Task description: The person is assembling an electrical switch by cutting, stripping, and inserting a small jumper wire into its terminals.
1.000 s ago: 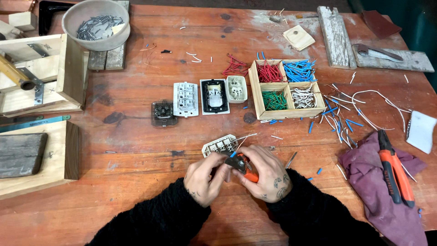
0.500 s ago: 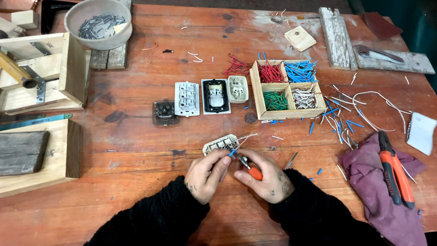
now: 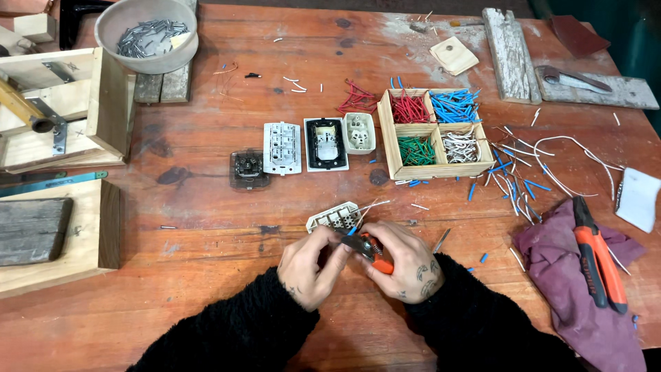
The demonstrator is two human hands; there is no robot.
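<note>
Orange-handled small pliers (image 3: 372, 251) sit clamped in the right hand (image 3: 406, 265), fingers curled round the handles, knuckles up, just in front of the white ribbed switch module (image 3: 335, 218) that lies on the worn red-brown wooden table (image 3: 206, 227). Pressed against that hand, the left hand (image 3: 311, 265) pinches a short blue wire piece (image 3: 352, 231) at the tool's tip; both black fuzzy sleeves run back toward the near table edge. Beyond the module, a row of white and black socket plates (image 3: 310, 143) lies flat, and to their right stands a four-part wooden box (image 3: 432, 134) of red, blue, green and white wire bits. Right of the module, loose wire offcuts (image 3: 516, 186) scatter toward a purple cloth (image 3: 571, 289) bearing larger orange-and-black pliers (image 3: 597, 260). Far left beyond it sits a grey bowl of nails (image 3: 147, 33).
</note>
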